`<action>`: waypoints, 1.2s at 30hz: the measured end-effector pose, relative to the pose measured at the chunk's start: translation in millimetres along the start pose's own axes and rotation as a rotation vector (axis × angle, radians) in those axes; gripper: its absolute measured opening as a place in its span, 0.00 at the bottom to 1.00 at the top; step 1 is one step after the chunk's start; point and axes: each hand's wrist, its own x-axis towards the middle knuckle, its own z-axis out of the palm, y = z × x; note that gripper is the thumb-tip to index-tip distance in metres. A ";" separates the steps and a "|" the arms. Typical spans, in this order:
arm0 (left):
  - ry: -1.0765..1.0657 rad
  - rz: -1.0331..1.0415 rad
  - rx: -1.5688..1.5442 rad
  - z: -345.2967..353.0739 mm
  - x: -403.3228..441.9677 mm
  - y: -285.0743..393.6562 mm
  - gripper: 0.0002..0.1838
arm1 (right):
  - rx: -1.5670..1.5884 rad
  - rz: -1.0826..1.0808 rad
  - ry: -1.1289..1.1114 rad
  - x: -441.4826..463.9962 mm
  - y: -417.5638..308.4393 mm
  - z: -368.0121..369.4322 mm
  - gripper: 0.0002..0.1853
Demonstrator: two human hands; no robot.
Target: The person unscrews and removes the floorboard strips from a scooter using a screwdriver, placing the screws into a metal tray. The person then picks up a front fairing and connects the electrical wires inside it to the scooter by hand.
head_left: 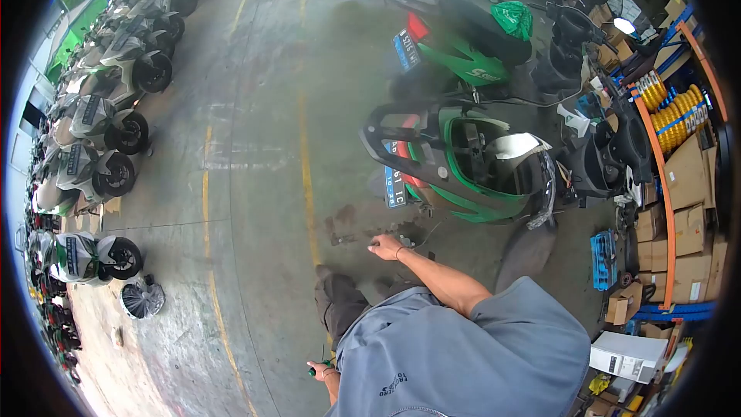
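My right hand (384, 247) hangs over the floor, its fingers curled together; anything inside them is too small to make out. Nearest to it is a green scooter (482, 205) with its seat area open and a plate at its rear. At the lower edge my left hand (323, 371) is closed on a small green-handled tool (312, 371), whose tip is hard to see. My grey shirt and dark trousers fill the space between both hands.
Another green scooter (478, 66) carries a green bag (512, 20). A long dark seat (525, 253) lies beside the nearer scooter. An orange-and-blue shelf (670, 239) with boxes stands right, by a blue crate (603, 260). Parked scooters (85, 259) line the left, near a plastic-lined bin (142, 299).
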 end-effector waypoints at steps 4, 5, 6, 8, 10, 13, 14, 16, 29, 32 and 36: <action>-0.147 0.347 0.152 79.0 23.9 120.7 0.40 | 0.131 0.016 0.000 110.6 -91.6 -20.3 0.21; -0.151 0.354 0.152 98.8 22.7 158.0 0.40 | 0.134 0.018 0.007 139.2 -99.5 -22.2 0.21; -0.198 0.426 0.205 114.6 23.7 197.5 0.40 | 0.089 0.083 -0.012 164.6 -100.6 -22.2 0.22; -0.241 0.507 0.255 143.7 24.6 288.0 0.40 | -0.023 0.194 -0.049 208.6 -107.8 -23.7 0.24; -0.483 0.551 0.191 166.0 16.9 384.1 0.38 | -0.088 0.260 -0.065 240.3 -115.8 -41.0 0.24; -0.583 0.688 0.225 225.3 18.2 513.2 0.36 | -0.060 0.376 -0.039 281.7 -147.9 -77.3 0.26; -0.549 0.781 0.270 247.7 20.1 555.0 0.35 | 0.080 0.418 0.051 292.0 -166.0 -95.8 0.25; -0.600 0.922 0.348 279.8 -5.7 650.2 0.32 | 0.264 0.492 0.213 325.1 -187.5 -120.4 0.24; -1.009 0.878 1.005 510.1 -262.8 987.5 0.20 | 0.468 0.759 0.272 618.8 -152.8 -276.7 0.22; -1.034 1.082 1.187 566.4 -319.1 1026.9 0.23 | 0.535 0.636 0.439 671.6 -188.5 -377.9 0.22; -1.039 1.354 1.335 683.6 -396.6 1092.1 0.29 | 0.666 0.590 0.517 733.8 -193.6 -504.2 0.24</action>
